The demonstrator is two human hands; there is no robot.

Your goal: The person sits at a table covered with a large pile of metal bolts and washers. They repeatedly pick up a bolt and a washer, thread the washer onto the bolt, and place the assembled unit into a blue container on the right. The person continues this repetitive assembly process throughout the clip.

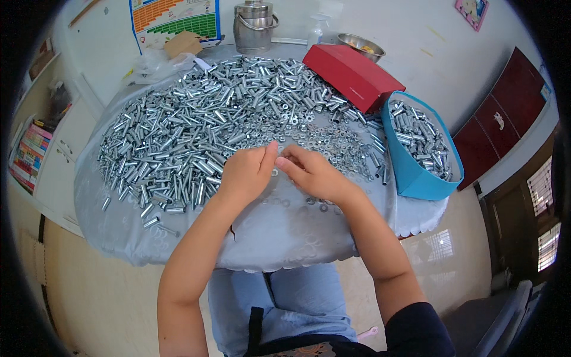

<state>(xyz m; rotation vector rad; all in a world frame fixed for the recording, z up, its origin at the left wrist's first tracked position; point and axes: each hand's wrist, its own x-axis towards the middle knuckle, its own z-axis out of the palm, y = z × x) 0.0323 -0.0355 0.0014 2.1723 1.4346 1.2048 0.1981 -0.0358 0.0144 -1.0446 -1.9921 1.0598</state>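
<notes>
Over the near middle of the table, my left hand [245, 171] and my right hand [312, 174] are raised close together, thumbs almost meeting. The fingers of my left hand are curled closed with the thumb pressed along them. On my right hand, thumb and fingers come together in a pinch. Whatever they hold is hidden or too small to make out. Just beyond the hands lies a spread of small metal washers and nuts [333, 141]. A large heap of shiny metal sleeves and bolts [166, 134] covers the left and far parts of the table.
On the right, a blue bin [425, 185] holds many metal pieces [419, 140]. A red box [357, 74] rests behind it. Farther back are a steel canister [253, 30], a spray bottle [317, 30], a metal bowl [357, 43] and a plastic bag [157, 66]. The grey tablecloth [285, 244] borders my lap.
</notes>
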